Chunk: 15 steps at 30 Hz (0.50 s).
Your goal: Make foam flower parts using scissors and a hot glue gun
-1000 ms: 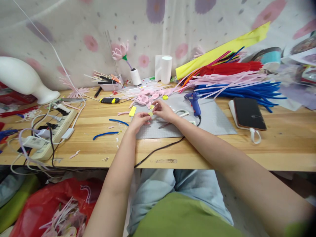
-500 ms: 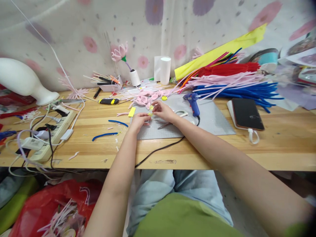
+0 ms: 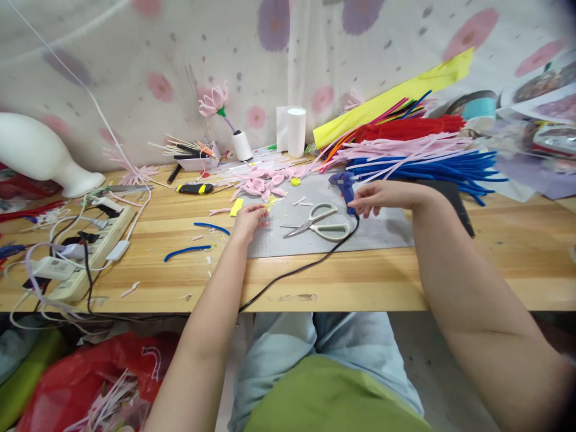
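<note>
My left hand (image 3: 251,221) is pinched on a small yellow piece (image 3: 270,207) above the left part of the grey cutting mat (image 3: 310,247). Its exact shape is too small to make out. Beside the handle of the blue glue gun (image 3: 345,191), my right hand (image 3: 372,198) has its fingers loosely bent, the tips close to or touching the handle. The glue gun lies on the mat. Between my hands rest scissors (image 3: 310,224) with pale handles, blades parted. Pink fuzzy petals (image 3: 260,183) lie just beyond my left hand.
Pink, red and blue pipe cleaners (image 3: 423,165) are heaped at the back right. A black cord (image 3: 292,273) runs from the glue gun over the table edge. At left lie a power strip (image 3: 96,249), a utility knife (image 3: 194,188) and blue pipe cleaner pieces (image 3: 186,251).
My right hand has left the yellow piece and moved right to the glue gun, uncovering the scissors. My left hand stays nearly in place. The view has shifted slightly.
</note>
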{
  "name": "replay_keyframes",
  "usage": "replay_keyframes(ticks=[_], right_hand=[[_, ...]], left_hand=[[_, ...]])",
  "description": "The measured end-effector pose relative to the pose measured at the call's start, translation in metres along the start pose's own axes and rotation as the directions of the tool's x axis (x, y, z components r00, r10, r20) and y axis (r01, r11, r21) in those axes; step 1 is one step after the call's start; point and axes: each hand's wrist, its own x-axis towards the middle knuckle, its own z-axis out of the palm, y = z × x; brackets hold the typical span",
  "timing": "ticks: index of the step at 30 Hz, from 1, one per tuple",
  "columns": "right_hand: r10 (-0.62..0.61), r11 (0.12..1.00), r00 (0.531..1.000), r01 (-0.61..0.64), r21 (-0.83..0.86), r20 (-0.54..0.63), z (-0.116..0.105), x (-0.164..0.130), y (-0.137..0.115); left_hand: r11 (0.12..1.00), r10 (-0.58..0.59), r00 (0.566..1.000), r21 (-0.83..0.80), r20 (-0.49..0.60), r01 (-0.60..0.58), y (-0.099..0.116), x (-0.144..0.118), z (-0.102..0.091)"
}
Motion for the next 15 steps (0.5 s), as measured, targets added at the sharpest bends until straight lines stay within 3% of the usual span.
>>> replay_keyframes(ticks=[2,4,6,9,12,15], right_hand=[[0.043,0.985,0.963,-0.086,-0.150,-0.268,-0.001,0.005,0.011],[-0.005,0.976,0.881,-0.098,-0.194,-0.472,0.009,0.018,0.013],[-0.031,0.990,0.840,-0.047,-0.130,-0.542,0.025,0.034,0.010],[0.065,0.998,0.744,-0.062,0.028,-0.665,0.046,0.055,0.005],[0.166,0.985,0.646,-0.074,0.155,-0.745,0.054,0.067,0.007],[0.205,0.957,0.563,0.055,0.284,-0.801,0.053,0.068,0.009]], left_hand=[[0.999,-0.008,1.000,0.040,-0.001,0.008,0.001,0.001,0.005],[0.997,-0.025,1.000,0.079,0.006,0.024,0.001,0.001,0.010],[0.994,-0.036,0.999,0.107,0.010,0.035,0.000,0.002,0.014],[0.984,-0.005,1.000,0.178,0.015,0.003,-0.006,0.004,0.014],[0.933,0.168,0.986,0.325,-0.011,-0.155,-0.014,0.007,0.006],[0.856,0.335,0.942,0.429,-0.037,-0.288,-0.019,0.007,-0.004]])
